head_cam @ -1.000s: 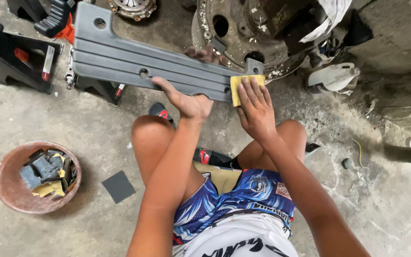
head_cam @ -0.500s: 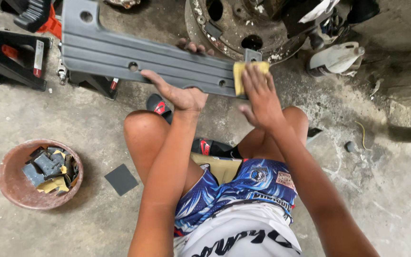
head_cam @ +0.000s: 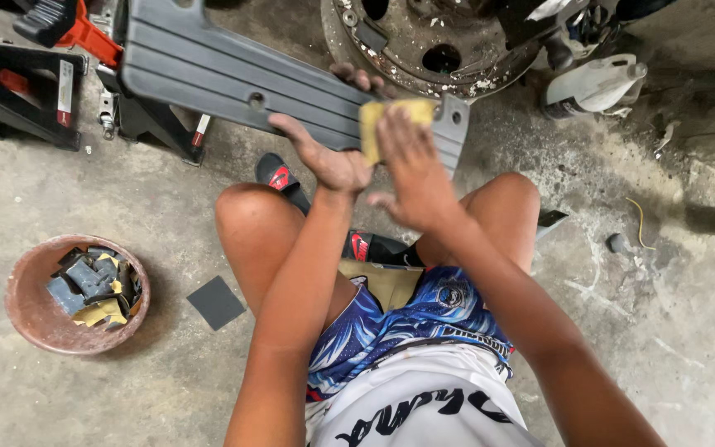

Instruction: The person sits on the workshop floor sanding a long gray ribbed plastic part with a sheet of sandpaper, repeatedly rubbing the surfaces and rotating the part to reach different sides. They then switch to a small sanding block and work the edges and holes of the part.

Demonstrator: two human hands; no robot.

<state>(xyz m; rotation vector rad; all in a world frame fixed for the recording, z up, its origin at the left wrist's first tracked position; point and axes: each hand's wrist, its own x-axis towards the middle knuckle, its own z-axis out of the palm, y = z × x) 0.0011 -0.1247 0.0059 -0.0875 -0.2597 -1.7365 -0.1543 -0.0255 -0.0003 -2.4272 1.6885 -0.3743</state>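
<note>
A: What is the person doing with the grey piece?

B: The left hand [head_cam: 330,161] is gripping the near edge of a long grey plastic panel [head_cam: 233,70], with the thumb lying on top and the fingers [head_cam: 356,77] curling round the far side, where their tips are showing above the edge. The panel is lying slantwise in front of the knees, raised above the concrete floor [head_cam: 59,397]; its left end is sitting over a black stand [head_cam: 155,124].

A: And the other hand?

B: The right hand [head_cam: 414,170] is pressing a yellow sanding pad [head_cam: 382,116] flat against the panel near its right end. The fingers are lying spread over the pad, holding it down rather than pinching it. The hand is a little blurred, so exactly how the fingertips are sitting is hard to tell.

A: What is lying around?

B: Just behind the panel's right end a rusty wheel rim [head_cam: 440,41] is lying on the floor. A white spray bottle [head_cam: 593,83] is lying on its side to the right of the rim. To the person's left, a reddish bowl [head_cam: 31,319] is holding grey and yellow scraps, and a dark square sheet [head_cam: 217,302] is lying flat between the bowl and the left knee. A black sandal [head_cam: 279,178] is showing under the left forearm.
</note>
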